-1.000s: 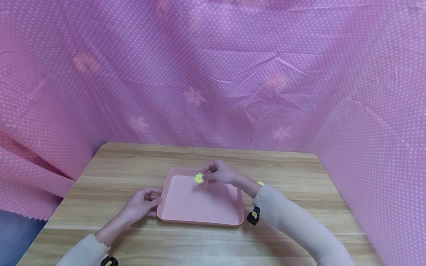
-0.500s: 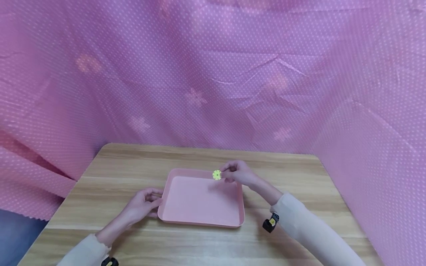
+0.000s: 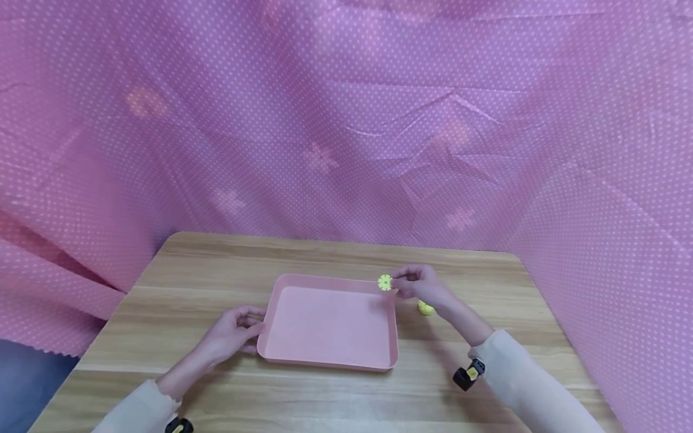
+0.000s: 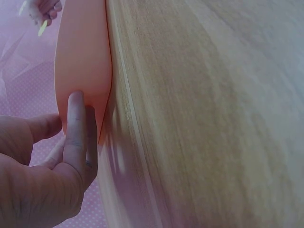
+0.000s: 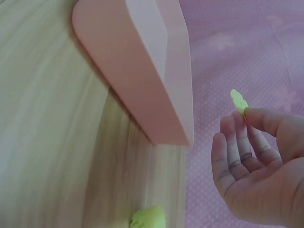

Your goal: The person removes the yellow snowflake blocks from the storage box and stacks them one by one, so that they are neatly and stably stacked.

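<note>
A shallow pink tray (image 3: 331, 361) lies on the wooden table in the head view. At its left end my left hand (image 3: 230, 334) holds the wall, with the thumb at the rim and the fingers (image 4: 76, 118) against the outer side. Above the tray's far right corner, my right hand (image 3: 425, 285) pinches a yellow snowflake building disc (image 3: 385, 282) between thumb and fingertips. The disc (image 5: 239, 101) shows almost edge-on in the right wrist view, with the other fingers (image 5: 221, 156) loosely bent below it. Below the right wrist sits a rounded yellow object (image 3: 426, 308), partly hidden by the hand.
The wood-grain table (image 3: 303, 403) carries the tray near its middle. Pink dotted cloth (image 3: 346, 150) hangs behind the table and along both sides. Black wrist cameras (image 3: 468, 375) are strapped at both sleeves.
My right hand has moved right with the disc, from over the tray's middle to its far right corner. The rounded yellow object has come into view. The left hand and tray have stayed put.
</note>
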A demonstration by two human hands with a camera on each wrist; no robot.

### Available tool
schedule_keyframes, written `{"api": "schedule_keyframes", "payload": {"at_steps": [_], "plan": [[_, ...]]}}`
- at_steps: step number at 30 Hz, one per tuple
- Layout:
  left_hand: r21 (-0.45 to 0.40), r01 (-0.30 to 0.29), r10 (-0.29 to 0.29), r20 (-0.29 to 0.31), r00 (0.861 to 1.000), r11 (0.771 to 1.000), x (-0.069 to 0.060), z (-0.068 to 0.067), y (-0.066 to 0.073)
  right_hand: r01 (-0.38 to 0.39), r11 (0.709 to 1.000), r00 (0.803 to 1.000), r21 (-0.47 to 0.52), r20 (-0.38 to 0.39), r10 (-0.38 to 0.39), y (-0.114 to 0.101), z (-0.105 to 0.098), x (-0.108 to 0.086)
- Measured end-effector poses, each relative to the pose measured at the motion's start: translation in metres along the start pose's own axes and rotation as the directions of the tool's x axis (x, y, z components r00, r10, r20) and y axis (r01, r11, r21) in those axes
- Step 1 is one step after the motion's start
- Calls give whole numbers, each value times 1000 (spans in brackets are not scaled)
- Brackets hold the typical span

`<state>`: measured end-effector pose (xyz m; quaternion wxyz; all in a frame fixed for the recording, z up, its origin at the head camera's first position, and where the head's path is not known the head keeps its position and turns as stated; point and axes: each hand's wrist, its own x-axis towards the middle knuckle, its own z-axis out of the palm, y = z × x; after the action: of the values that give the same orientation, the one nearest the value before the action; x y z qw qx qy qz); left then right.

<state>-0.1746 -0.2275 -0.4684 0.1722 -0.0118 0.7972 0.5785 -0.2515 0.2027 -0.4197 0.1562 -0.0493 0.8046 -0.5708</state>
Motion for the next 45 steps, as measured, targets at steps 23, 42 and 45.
{"api": "schedule_keyframes", "payload": {"at_steps": [23,42,45], "plan": [[-29,-5,5,-15,1000,1000,9,0,2,-68,996,987,66,-144,76,42,-44,-9],[-21,0,0,-11,1000,1000,25,-5,2,-135,986,972,95,-181,151,63,-56,-3],[-18,0,0,-8,1000,1000,27,-6,2,-147,986,970,85,-182,160,67,-56,-3]]}}
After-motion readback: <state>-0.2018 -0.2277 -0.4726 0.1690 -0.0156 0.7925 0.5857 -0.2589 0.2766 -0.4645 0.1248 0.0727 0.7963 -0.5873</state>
